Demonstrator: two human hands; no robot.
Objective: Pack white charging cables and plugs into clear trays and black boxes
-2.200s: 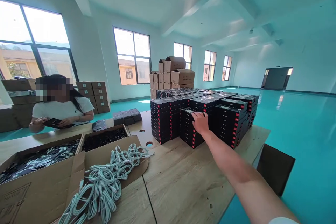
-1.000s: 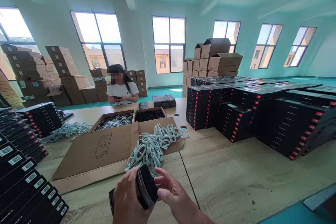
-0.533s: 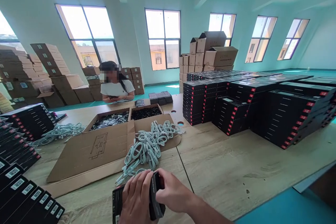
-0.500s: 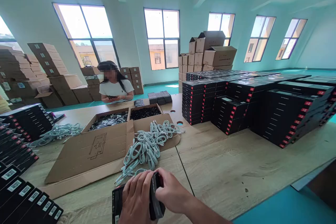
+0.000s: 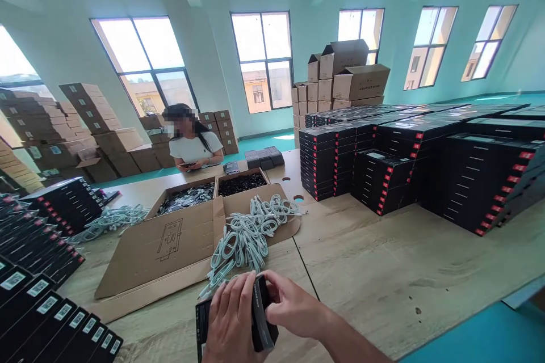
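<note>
At the near edge of the table, a small black box [image 5: 263,320] stands between my hands. My left hand [image 5: 230,317] lies over it with the fingers closed together around its left side. From the right, my right hand [image 5: 292,306] grips the upper edge, thumb bent against the face and fingertips hidden behind. Another black panel [image 5: 201,312] shows to the left of my left hand; whether it belongs to the same box I cannot tell. Just beyond my hands lies a pile of coiled white cables [image 5: 244,244] on a cardboard sheet [image 5: 153,264].
Stacked black boxes with red labels [image 5: 477,181] fill the right of the table; more black boxes [image 5: 55,312] line the left. Behind the cardboard are open cartons of small parts [image 5: 187,198]. A person [image 5: 196,144] sits across the table, holding something dark.
The view has shifted a little, so everything on the table appears slightly displaced. Both hands keep nearly the same hold on the black box.
</note>
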